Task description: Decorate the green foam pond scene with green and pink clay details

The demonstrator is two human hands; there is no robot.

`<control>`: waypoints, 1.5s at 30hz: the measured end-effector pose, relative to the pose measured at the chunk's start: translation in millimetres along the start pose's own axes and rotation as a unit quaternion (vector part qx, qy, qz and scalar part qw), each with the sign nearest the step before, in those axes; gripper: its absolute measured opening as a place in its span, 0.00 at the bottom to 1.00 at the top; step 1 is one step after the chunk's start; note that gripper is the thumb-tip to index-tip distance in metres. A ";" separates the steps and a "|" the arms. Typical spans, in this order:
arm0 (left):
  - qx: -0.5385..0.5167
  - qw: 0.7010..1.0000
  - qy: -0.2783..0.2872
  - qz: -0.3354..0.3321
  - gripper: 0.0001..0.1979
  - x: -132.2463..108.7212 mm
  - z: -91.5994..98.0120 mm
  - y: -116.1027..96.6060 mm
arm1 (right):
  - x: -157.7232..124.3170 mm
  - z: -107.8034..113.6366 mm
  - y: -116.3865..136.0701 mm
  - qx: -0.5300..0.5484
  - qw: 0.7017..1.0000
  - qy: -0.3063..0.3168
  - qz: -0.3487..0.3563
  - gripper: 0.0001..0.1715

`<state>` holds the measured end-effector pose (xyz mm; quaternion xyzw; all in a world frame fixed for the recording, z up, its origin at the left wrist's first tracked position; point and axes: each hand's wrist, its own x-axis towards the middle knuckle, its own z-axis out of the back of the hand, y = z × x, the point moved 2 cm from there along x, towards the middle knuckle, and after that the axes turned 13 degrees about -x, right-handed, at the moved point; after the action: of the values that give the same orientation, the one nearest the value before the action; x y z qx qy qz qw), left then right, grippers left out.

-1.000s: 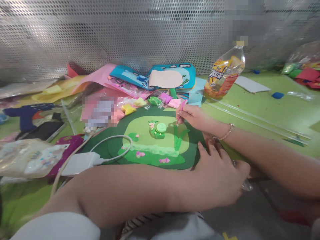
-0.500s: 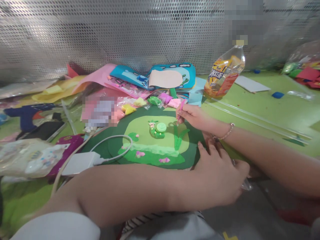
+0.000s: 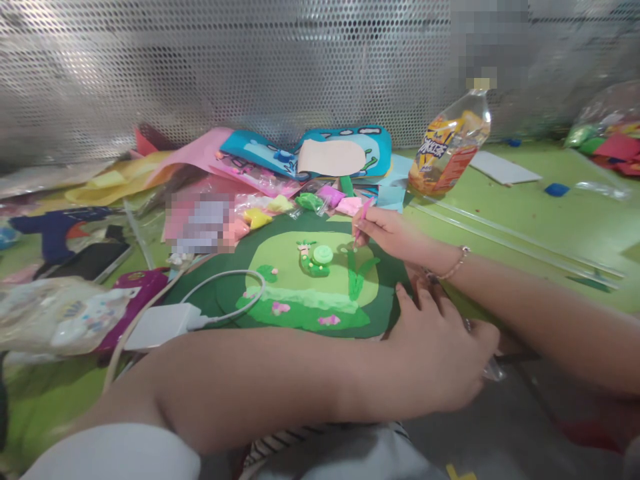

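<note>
My right hand (image 3: 387,230) is closed in a pinch around a thin pink modelling tool (image 3: 367,210). Its lower end is at the upper right of a green clay picture (image 3: 295,257), close to a clay plant with long leaves (image 3: 356,280). A pale green clay snail (image 3: 323,255) sits in the middle of this picture, with pink clay flowers (image 3: 280,308) below it. Palm down, my left hand (image 3: 435,347) rests at the picture's lower right edge with its fingers spread. A bit of clear plastic (image 3: 494,369) shows under its thumb side; whether the hand holds it I cannot tell.
A white charger (image 3: 163,325) and its cable overlap the picture's left side. Behind lie bags of coloured clay (image 3: 307,201) and blue cut-outs (image 3: 377,143). A drink bottle (image 3: 445,157) leans at the back right. A blue glue gun (image 3: 53,233) and black phone (image 3: 95,260) lie left.
</note>
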<state>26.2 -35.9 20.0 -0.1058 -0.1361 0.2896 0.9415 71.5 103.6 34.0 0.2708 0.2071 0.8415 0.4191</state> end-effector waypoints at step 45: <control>0.006 1.000 0.015 0.004 0.21 -0.7 2.3 -0.3 | -0.1 3.9 1.3 -0.054 0.998 -0.015 -0.020 0.16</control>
<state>25.0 -36.3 22.1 -0.1048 -0.1197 0.2922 0.9430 73.2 103.2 37.8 0.2562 0.1602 0.8389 0.4527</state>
